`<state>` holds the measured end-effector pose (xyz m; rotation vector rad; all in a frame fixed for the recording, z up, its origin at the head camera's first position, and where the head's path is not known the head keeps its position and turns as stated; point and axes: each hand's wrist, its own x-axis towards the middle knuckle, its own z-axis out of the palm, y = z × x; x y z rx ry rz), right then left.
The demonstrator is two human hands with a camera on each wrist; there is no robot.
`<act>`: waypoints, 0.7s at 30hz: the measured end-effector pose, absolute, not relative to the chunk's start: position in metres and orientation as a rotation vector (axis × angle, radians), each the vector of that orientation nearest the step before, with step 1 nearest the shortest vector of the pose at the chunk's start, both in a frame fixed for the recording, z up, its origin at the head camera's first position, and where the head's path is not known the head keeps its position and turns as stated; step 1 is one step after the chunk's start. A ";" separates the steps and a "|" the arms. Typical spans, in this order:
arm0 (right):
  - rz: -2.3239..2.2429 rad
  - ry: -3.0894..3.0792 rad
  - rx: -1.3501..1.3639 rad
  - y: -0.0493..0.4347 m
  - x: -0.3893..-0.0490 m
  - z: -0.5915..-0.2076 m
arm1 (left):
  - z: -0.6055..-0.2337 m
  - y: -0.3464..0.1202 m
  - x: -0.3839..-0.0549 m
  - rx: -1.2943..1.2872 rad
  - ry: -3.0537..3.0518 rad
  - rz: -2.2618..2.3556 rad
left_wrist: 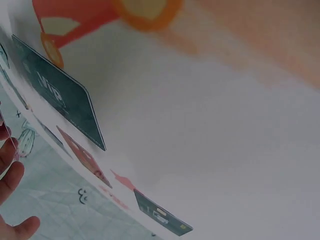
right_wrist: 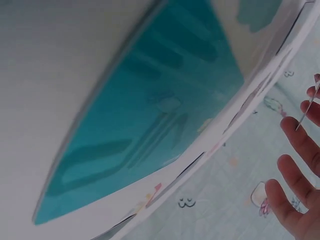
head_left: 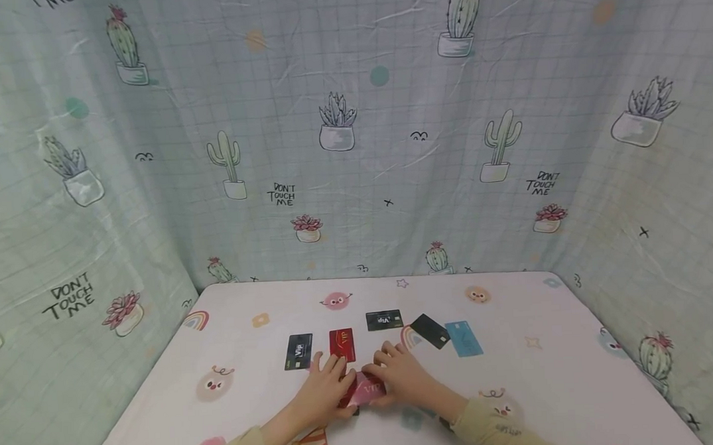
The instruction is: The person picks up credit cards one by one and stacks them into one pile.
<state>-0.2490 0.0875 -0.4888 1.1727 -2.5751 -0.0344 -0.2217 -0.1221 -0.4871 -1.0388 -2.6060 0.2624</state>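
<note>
A red card with VIP lettering, paler where light glares off it, is held up between both hands. My left hand grips its left side, and my right hand grips its right side. In the left wrist view, the left fingers show at the left edge beside the card's thin rim. From the right wrist, the right fingers appear with the held card as a thin line at the fingertip. Just beyond the hands lies another red VIP card; a black VIP card is left of it.
Farther back lie a second black VIP card, a tilted black card and a light blue card. A teal card fills much of the right wrist view. Patterned cloth hangs behind the printed white table.
</note>
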 end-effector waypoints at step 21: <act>0.182 -2.755 1.095 0.063 -0.226 -0.475 | -0.481 -0.154 -0.198 -0.909 -2.687 -0.045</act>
